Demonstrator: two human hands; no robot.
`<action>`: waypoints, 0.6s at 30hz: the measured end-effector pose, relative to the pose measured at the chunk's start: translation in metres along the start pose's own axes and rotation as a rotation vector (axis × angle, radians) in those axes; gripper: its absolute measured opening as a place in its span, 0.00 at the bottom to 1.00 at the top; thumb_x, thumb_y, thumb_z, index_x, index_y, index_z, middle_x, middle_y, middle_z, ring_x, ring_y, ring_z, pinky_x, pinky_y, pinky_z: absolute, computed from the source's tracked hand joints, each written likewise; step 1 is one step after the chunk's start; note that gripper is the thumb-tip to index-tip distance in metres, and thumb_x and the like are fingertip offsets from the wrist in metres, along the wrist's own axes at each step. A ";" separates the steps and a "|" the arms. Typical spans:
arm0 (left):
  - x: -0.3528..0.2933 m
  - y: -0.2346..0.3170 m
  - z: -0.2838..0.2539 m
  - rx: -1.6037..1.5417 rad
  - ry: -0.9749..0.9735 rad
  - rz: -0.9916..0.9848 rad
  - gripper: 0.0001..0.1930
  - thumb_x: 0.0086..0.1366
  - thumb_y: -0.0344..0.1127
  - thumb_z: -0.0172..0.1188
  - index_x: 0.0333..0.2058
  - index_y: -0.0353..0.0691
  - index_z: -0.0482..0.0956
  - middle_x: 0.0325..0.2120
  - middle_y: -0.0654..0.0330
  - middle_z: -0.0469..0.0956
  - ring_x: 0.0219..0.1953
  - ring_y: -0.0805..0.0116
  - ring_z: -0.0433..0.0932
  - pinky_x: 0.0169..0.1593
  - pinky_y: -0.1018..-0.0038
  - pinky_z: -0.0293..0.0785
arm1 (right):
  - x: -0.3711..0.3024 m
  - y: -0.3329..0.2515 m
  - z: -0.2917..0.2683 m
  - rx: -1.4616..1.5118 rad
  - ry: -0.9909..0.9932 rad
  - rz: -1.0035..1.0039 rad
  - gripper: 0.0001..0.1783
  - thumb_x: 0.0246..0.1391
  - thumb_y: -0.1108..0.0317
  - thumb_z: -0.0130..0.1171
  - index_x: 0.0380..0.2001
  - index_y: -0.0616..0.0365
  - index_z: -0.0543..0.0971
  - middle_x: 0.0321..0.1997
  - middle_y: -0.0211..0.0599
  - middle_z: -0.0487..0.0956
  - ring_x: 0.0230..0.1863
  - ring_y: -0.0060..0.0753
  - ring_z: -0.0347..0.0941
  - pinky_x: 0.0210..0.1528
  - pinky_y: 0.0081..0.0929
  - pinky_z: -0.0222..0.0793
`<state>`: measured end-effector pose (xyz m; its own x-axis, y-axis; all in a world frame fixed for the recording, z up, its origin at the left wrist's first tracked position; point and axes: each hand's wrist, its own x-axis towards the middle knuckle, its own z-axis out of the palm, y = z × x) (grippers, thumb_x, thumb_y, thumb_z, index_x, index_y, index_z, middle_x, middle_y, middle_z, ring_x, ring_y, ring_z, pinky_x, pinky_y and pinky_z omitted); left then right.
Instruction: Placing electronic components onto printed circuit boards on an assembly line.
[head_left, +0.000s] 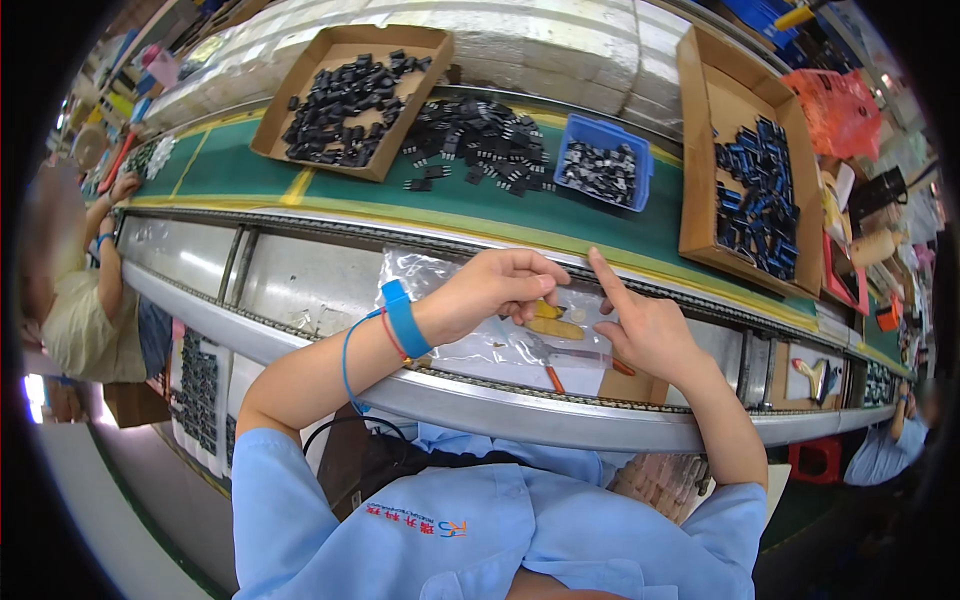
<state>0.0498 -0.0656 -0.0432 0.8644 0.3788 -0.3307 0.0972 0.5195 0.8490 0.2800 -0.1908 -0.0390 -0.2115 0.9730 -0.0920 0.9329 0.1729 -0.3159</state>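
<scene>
My left hand (505, 288), wearing a blue wrist strap (402, 318) with a thin cord, hovers over the metal tray between the rails. Its fingers are curled together; whatever they pinch is too small to make out. Just beneath its fingertips lie a small yellow piece (547, 310) and a tan-yellow piece (556, 328), on a clear plastic bag (470, 345). To the right, my right hand (645, 330) has its index finger stretched out toward the conveyor edge, thumb apart, holding nothing visible. Close below both hands is an orange-handled tool (555, 380).
Across the green conveyor (225, 160) stand a carton of black parts (430, 120), loose three-legged black components (480, 140), a blue bin (645, 180) of small metallic parts and a carton (697, 150) of blue-black cylindrical capacitors. Another person (85, 270) works at far left, another (895, 440) at right.
</scene>
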 end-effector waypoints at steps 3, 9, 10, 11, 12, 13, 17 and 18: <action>-0.001 0.000 0.000 0.023 0.046 -0.016 0.15 0.69 0.36 0.57 0.50 0.36 0.76 0.35 0.63 0.77 0.29 0.79 0.71 0.36 0.81 0.70 | 0.000 0.000 -0.002 0.011 0.000 -0.021 0.54 0.49 0.64 0.65 0.73 0.51 0.44 0.39 0.43 0.82 0.32 0.44 0.81 0.27 0.38 0.74; 0.001 0.002 0.001 0.039 0.045 -0.004 0.14 0.69 0.35 0.57 0.49 0.35 0.76 0.35 0.63 0.78 0.29 0.79 0.71 0.35 0.81 0.69 | -0.002 0.002 0.000 0.003 0.012 -0.039 0.54 0.49 0.63 0.66 0.73 0.50 0.44 0.41 0.44 0.82 0.32 0.44 0.81 0.27 0.38 0.74; 0.001 0.001 0.001 0.038 0.050 -0.002 0.14 0.69 0.35 0.57 0.49 0.35 0.76 0.35 0.63 0.78 0.29 0.79 0.71 0.35 0.81 0.69 | -0.002 0.002 0.001 -0.003 0.007 -0.034 0.54 0.49 0.64 0.66 0.73 0.50 0.44 0.42 0.44 0.82 0.32 0.44 0.81 0.27 0.38 0.75; 0.000 0.001 0.001 0.030 0.043 0.003 0.14 0.69 0.35 0.57 0.49 0.35 0.76 0.35 0.63 0.78 0.28 0.79 0.71 0.35 0.81 0.69 | -0.002 0.002 0.001 -0.009 0.002 -0.030 0.55 0.49 0.64 0.66 0.73 0.49 0.44 0.42 0.43 0.82 0.32 0.44 0.81 0.27 0.38 0.75; 0.000 0.000 0.000 0.021 0.036 0.009 0.14 0.69 0.35 0.57 0.49 0.35 0.76 0.35 0.63 0.78 0.28 0.79 0.71 0.35 0.81 0.69 | -0.002 0.001 0.001 -0.009 0.001 -0.035 0.55 0.49 0.64 0.66 0.73 0.49 0.44 0.42 0.43 0.82 0.32 0.44 0.81 0.27 0.38 0.75; 0.000 -0.001 0.000 0.021 0.039 0.010 0.14 0.69 0.35 0.57 0.49 0.35 0.76 0.35 0.63 0.78 0.28 0.79 0.71 0.35 0.81 0.69 | -0.002 0.001 0.000 -0.009 0.001 -0.031 0.55 0.49 0.64 0.66 0.73 0.49 0.44 0.42 0.43 0.82 0.33 0.44 0.81 0.27 0.38 0.75; 0.001 -0.003 -0.001 0.007 0.028 0.018 0.14 0.69 0.35 0.57 0.49 0.35 0.76 0.35 0.63 0.78 0.28 0.79 0.71 0.35 0.80 0.69 | -0.001 -0.001 -0.001 -0.011 -0.009 -0.018 0.55 0.48 0.64 0.66 0.73 0.48 0.44 0.43 0.43 0.82 0.34 0.44 0.81 0.28 0.38 0.75; 0.001 -0.003 -0.001 0.010 0.028 0.019 0.14 0.69 0.35 0.57 0.49 0.35 0.76 0.35 0.63 0.78 0.28 0.79 0.71 0.35 0.80 0.69 | -0.002 -0.001 -0.001 -0.012 -0.011 -0.020 0.55 0.48 0.64 0.66 0.73 0.48 0.44 0.43 0.43 0.82 0.34 0.44 0.81 0.28 0.38 0.75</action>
<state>0.0495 -0.0660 -0.0466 0.8521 0.4096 -0.3259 0.0861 0.5045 0.8591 0.2797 -0.1923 -0.0378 -0.2333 0.9677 -0.0958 0.9319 0.1944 -0.3063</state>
